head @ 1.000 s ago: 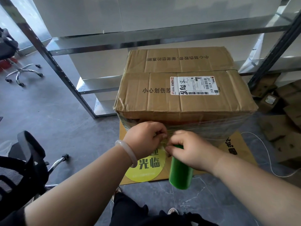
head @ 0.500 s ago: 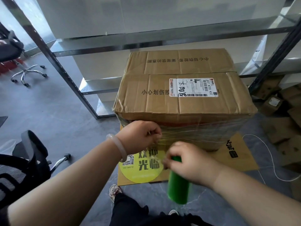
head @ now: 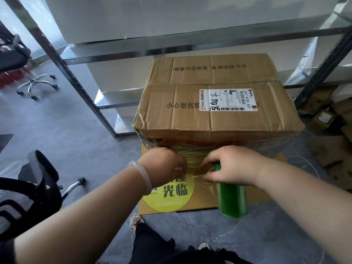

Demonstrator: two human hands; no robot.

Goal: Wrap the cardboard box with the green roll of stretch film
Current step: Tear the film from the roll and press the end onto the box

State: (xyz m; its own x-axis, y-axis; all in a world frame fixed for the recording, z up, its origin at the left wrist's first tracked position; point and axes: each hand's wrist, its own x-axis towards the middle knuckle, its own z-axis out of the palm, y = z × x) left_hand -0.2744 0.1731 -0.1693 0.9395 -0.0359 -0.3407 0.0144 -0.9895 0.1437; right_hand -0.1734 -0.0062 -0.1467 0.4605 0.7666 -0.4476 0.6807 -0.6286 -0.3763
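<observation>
Grey floor (head: 66,130) runs under a metal shelving frame (head: 80,88), and on it lies a flat cardboard sheet (head: 152,208) with a round yellow sticker (head: 171,202) near its near edge. A cardboard box (head: 219,119) stands on the far part of this sheet, a white shipping label (head: 228,100) on its top, its near side already banded with clear stretch film (head: 190,151). At that near side the left hand (head: 163,166), a pale bracelet (head: 142,176) on its wrist, has its fingers curled in and pinches the film close against the box. Just beside it the right hand (head: 234,166) grips the top end of the green roll (head: 232,201), which hangs upright below the hand over the sheet's near edge, a wrinkled strip of film stretched between the two hands. A black office chair (head: 28,191) stands at the left, small cartons (head: 323,119) at the right.
</observation>
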